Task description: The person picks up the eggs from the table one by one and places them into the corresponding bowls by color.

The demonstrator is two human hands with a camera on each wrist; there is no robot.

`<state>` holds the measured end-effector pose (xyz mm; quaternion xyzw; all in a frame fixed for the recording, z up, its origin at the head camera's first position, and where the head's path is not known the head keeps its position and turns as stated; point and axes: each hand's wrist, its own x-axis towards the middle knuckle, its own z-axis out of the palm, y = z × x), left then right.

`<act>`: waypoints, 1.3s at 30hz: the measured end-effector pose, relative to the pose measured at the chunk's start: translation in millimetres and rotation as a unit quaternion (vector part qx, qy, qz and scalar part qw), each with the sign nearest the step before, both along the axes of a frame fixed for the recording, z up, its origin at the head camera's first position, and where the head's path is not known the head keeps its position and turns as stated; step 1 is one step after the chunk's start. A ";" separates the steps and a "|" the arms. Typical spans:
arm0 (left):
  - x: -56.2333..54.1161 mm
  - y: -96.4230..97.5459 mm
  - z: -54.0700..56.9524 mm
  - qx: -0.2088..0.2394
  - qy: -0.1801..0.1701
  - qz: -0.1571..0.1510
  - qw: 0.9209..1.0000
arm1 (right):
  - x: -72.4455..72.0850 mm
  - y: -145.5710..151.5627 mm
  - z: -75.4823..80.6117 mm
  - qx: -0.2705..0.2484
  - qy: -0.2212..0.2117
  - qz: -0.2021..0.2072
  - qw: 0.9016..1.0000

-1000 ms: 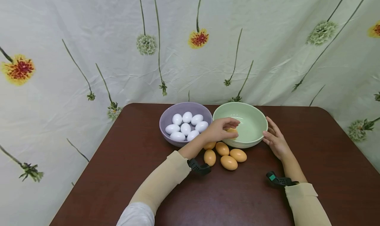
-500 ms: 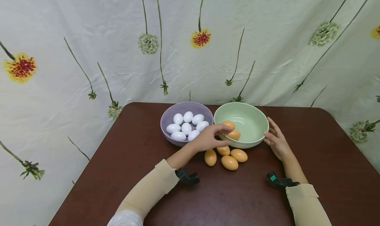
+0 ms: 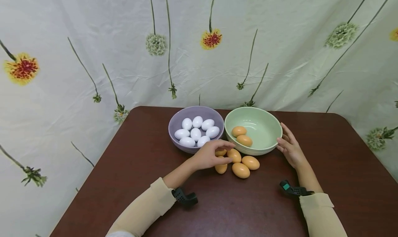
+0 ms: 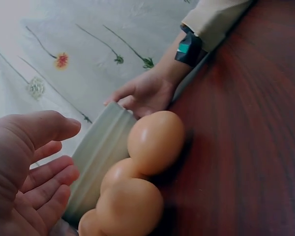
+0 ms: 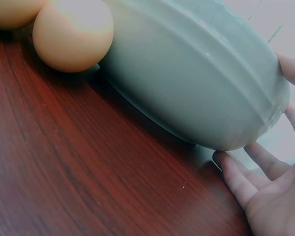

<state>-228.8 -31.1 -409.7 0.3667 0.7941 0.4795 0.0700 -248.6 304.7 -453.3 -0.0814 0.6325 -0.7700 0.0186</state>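
My left hand [image 3: 209,155], fingers apart and nothing between them, hovers over several brown eggs [image 3: 240,170] on the table; it partly covers some of them. The left wrist view shows the same hand [image 4: 32,172] beside the clustered eggs [image 4: 156,142]. With fairly straight, spread fingers, my right hand [image 3: 290,149] touches the right side of a pale green bowl [image 3: 264,145]. Two brown eggs [image 3: 244,140] lie inside that bowl, at its left. From the right wrist, the fingertips [image 5: 223,158] appear against the bowl's outer wall [image 5: 187,83].
Left of the green bowl, almost touching it, stands a purple bowl [image 3: 174,140] with several white eggs [image 3: 196,134]. Both sit near the far edge of the dark red-brown table [image 3: 264,209]. A flower-patterned cloth [image 3: 124,29] hangs behind.
My left hand let go of a brown egg in the green bowl, then drew back left and toward me over the eggs on the table. My right hand stayed at the bowl.
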 end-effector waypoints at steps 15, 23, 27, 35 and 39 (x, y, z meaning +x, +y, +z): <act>16.7 -19.2 -19.0 -0.006 0.086 0.036 0.996 | 1.0 0.1 1.2 0.000 0.003 0.002 1.000; 21.1 -22.3 -31.7 -0.047 0.130 0.063 0.988 | 0.2 1.1 -0.7 0.000 0.002 0.004 1.000; 22.5 -22.5 -38.0 -0.061 0.116 0.069 0.989 | -0.4 0.8 -1.5 -0.002 0.002 0.003 1.000; 21.9 -23.1 -46.6 -0.071 0.092 0.063 0.991 | -0.3 0.4 -2.1 -0.005 0.001 0.000 1.000; 22.7 -24.3 -48.5 -0.070 0.076 0.060 0.993 | -0.5 0.3 -2.0 -0.003 0.000 0.000 1.000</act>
